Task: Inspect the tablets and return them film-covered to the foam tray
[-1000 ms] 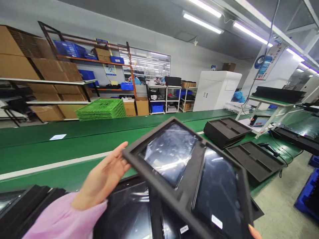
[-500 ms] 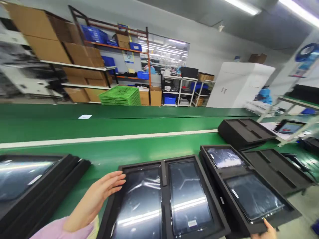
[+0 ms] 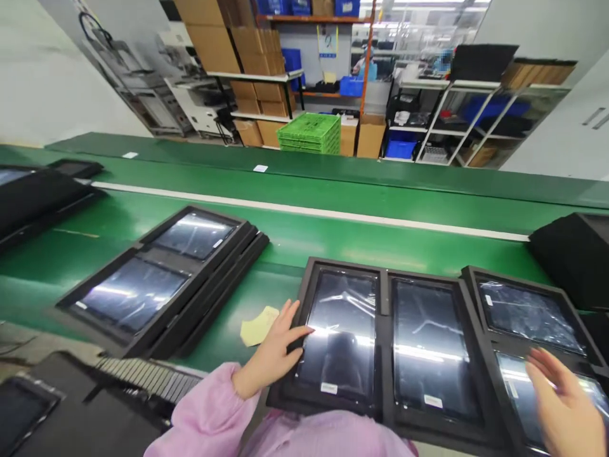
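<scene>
My left hand (image 3: 276,349) rests with fingers spread on the left rim of a black foam tray (image 3: 384,355) that holds two wrapped dark screens side by side on the green belt. My right hand (image 3: 564,397) hovers open, fingers apart and a little blurred, over a second black tray (image 3: 480,317) with two screens at the right. Neither hand holds anything. A pink sleeve covers my left forearm.
A stack of black trays (image 3: 157,279) with screens lies to the left on the green conveyor (image 3: 333,235). A yellow note (image 3: 259,325) lies beside my left hand. More black trays sit at far left (image 3: 33,197) and far right (image 3: 575,254). Shelving with cartons and green crates (image 3: 309,132) stands behind.
The view has swung left and down. My right hand has let go of the right tray, which now lies flat on the belt. My left hand has moved onto the middle tray's rim.
</scene>
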Demonstrator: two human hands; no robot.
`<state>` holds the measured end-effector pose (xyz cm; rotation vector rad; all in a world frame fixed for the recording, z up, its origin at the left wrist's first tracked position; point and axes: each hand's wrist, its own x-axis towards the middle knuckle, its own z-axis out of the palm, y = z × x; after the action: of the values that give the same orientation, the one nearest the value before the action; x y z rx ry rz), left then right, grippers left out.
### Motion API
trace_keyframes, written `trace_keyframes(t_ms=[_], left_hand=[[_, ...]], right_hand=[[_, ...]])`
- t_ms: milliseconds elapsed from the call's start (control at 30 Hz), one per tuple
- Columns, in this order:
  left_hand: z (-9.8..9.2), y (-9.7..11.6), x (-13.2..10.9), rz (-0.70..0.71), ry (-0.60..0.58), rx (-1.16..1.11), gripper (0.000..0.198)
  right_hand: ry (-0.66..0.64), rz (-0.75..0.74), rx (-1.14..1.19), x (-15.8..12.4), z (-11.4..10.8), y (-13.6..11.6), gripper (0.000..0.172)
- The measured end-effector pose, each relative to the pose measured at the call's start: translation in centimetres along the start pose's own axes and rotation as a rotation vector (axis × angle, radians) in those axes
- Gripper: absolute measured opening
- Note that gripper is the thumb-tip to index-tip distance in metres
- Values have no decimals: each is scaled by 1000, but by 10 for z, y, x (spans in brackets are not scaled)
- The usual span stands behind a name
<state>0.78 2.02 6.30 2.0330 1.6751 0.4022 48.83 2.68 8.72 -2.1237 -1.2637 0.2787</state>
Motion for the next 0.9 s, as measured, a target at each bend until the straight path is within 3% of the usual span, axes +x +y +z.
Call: trace_keyframes(t_ms=[67,133,200,267,433,500,567,633,700,800,867,900], left_hand=[[-3,8,-16,133,-142,140,58],[-7,16,-23,211,-243,236,66],[-9,21,-22,279,-259,305,64],[-10,22,-15,398,-234,354,56],[-1,20,-4,769,-147,419,20],[5,21,-4,828,-69,413,12],[7,21,-4,821,6,375,17],[3,16,2,737,74,309,22],[-6,2,10,540,186,218,26],[-24,-35,22,12,432,12,24],[-32,-57,25,-356,518,-194,26],[-34,-64,24,-475,546,-304,27]], right_hand=[[-253,-209,87,-6,29,-41,47],[-413,-455,89,-18,58,-77,41],[-498,-647,81,-30,82,-100,35],[-528,-746,71,-37,97,-110,32],[-530,-721,59,-42,99,-102,32],[-532,-685,73,-45,92,-97,32],[-530,-654,94,-51,85,-93,31],[-521,-621,116,-56,80,-93,30],[-503,-582,143,-61,77,-94,29],[-485,-532,198,-65,75,-98,26],[-480,-503,247,-66,76,-100,25],[-480,-485,273,-66,78,-101,26]])
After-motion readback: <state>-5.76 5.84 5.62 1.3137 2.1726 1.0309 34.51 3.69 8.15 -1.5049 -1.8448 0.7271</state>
